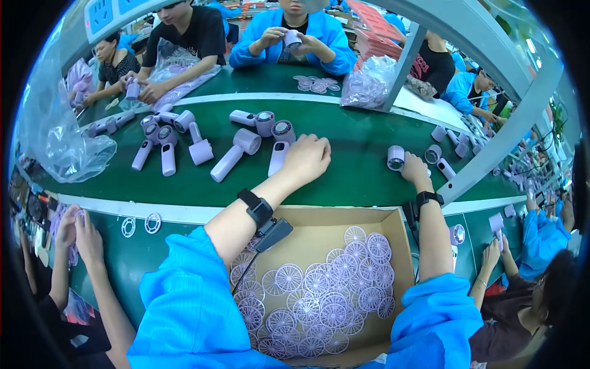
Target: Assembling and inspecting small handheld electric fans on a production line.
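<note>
My left hand (309,158) is over the green work surface, palm down with fingers curled together; whatever is under them is hidden. Right beside it lies a lavender handheld fan (278,157), its round head turned up. Farther right, my right hand (416,168) closes over another lavender handheld fan (396,158), whose round head points left; the hand covers most of the handle. Between my forearms, below the work surface, a cardboard box (402,246) holds many lavender round spoked grilles (332,304), loosely piled.
Several more lavender fans (236,152) lie to the left, and others (445,167) at the right by a grey metal post (473,166). Clear plastic bags (74,147) hang at the left. Across the belt, a person in blue handles a fan part (292,39) near loose grilles (318,84).
</note>
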### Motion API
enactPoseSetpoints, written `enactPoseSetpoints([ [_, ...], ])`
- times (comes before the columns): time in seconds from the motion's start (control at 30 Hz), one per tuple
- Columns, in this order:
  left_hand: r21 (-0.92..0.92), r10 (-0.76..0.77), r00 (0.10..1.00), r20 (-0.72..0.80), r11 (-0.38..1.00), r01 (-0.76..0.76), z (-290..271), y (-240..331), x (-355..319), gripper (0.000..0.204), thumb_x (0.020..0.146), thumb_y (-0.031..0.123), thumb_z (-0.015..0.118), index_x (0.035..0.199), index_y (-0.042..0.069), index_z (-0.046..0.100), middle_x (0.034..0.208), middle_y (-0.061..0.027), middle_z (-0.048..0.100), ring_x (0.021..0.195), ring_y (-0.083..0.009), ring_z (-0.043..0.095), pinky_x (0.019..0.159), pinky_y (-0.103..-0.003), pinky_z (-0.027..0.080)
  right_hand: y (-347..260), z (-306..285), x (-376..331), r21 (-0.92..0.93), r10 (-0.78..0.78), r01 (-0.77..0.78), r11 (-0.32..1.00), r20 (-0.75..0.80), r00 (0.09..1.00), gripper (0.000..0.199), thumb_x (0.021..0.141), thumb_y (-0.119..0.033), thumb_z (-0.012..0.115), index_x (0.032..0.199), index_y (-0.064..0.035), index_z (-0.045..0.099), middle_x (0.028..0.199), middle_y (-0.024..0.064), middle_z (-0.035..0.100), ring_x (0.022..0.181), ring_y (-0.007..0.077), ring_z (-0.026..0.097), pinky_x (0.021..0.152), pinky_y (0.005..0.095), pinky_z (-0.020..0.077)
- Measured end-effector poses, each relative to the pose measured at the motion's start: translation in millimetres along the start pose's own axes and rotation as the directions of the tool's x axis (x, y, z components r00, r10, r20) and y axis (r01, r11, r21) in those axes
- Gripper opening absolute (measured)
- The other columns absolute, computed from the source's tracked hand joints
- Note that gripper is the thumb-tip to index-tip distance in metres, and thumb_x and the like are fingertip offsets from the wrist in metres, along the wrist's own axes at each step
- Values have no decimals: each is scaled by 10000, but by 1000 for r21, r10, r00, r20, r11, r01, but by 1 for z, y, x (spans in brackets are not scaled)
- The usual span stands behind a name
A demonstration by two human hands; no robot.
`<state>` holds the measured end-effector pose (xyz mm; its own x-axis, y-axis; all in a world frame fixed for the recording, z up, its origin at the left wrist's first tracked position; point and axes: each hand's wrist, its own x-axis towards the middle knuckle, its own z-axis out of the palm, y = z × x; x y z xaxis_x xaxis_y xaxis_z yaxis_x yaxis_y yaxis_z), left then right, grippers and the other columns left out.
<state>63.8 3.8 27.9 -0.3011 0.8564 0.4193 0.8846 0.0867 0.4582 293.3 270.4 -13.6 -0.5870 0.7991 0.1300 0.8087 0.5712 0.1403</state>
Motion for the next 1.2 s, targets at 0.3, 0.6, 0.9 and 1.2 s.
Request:
enactPoseSetpoints([
  [0.3,-774,-116,940,321,540,331,11,10,17,291,850,254,609,984,-5,593,917,-122,651,736,-229,631,689,-310,500,-110,-137,-40,741,-381,326,587,-102,919,382,802,-184,611,1145,-24,558,1030,190,625,930,286,613,828,366,468],
  [0.6,-932,-214,929,303,136,335,-12,12,12,369,846,323,619,1006,-6,568,823,-78,607,655,-156,612,598,-290,548,-201,-158,-197,451,-943,829,332,124,310,390,771,-117,595,1157,-88,551,1035,138,596,986,336,574,832,425,485],
  [0.9,-884,-243,893,378,192,427,-15,16,10,509,851,306,649,1183,11,401,817,-91,573,629,-173,618,549,-312,555,-249,-79,-209,318,-885,940,127,-391,252,349,758,-61,569,1101,-116,605,970,109,618,978,271,594,790,420,509],
  [1.2,-911,-346,894,285,192,365,-9,13,17,667,844,230,667,1318,113,212,863,-120,572,605,-195,617,498,-327,548,-221,-114,-188,228,-953,970,87,-266,148,228,699,-64,595,925,-51,623,779,67,635,719,238,651,654,341,537],
])
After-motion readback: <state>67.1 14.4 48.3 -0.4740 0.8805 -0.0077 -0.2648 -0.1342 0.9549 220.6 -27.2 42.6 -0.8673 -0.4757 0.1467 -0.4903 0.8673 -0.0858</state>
